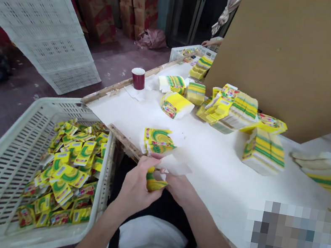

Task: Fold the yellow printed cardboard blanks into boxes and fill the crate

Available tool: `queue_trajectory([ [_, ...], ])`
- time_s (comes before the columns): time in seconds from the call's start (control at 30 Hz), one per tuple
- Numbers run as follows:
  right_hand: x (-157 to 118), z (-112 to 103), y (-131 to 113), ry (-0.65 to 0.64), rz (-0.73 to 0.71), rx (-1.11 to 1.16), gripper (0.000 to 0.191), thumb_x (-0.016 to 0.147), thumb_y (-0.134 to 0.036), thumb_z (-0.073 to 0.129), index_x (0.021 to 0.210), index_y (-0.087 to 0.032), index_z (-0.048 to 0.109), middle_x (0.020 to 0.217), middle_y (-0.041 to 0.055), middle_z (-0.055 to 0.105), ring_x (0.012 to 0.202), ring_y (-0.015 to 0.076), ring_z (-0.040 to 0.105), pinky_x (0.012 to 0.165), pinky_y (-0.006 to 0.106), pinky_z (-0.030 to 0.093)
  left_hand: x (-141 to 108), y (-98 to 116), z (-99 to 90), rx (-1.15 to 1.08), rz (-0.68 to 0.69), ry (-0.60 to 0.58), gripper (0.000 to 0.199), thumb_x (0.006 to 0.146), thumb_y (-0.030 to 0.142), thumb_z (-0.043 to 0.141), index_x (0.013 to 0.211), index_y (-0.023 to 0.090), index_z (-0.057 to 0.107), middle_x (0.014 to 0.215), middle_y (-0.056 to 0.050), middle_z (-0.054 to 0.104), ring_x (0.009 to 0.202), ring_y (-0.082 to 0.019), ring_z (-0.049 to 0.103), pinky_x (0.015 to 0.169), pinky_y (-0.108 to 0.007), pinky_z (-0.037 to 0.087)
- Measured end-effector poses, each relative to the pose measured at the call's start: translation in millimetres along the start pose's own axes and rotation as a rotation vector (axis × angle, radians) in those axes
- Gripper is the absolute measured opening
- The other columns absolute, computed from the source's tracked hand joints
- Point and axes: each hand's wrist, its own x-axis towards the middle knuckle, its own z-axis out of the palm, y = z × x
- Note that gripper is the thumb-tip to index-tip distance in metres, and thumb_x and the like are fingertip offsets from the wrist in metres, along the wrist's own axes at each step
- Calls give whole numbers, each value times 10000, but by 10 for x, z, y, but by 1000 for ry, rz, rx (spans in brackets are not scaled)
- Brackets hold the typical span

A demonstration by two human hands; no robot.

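Observation:
My left hand (138, 183) is closed around a small yellow-and-green printed paper packet (155, 182), bent open into a curve, at the table's near edge. Close against it, my right hand (177, 187) has its fingers at the packet's white inner side; its fingertips are partly hidden, and what they pinch cannot be made out. A whitish sheet or flap (174, 165) shows just beyond the fingers. Past my hands lies a loose pile of flat yellow-and-green printed packets (158, 141) on the white table (208, 170).
At my left stands a white plastic crate (30, 138) holding many folded yellow packets (63, 174). Farther along the table are stacked printed cards (234, 108), another stack (264, 152) and a dark red cup (138, 79). A large cardboard panel (292, 61) rises behind. Another person's hand (210, 43) shows at the far end.

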Motion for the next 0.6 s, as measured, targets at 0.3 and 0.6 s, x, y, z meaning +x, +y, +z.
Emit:
queue_trajectory([
  [0.3,-123,-34,34,-99,-377,-646,594,789,-79,484,1335,-296,400,1421,26,376,1267,210,407,1029,385,375,34,-108,-4,-74,-250,-111,564,675,247,594,1152,197,297,1053,-92,522,879,-208,608,728,-338,495],
  [0.6,-67,-254,52,112,-486,-913,490,794,-53,471,1229,-268,540,1365,72,449,1248,203,438,997,366,414,28,-152,-34,101,-252,-52,488,701,277,611,1147,206,424,1085,-92,575,1015,-254,567,864,-399,455],
])
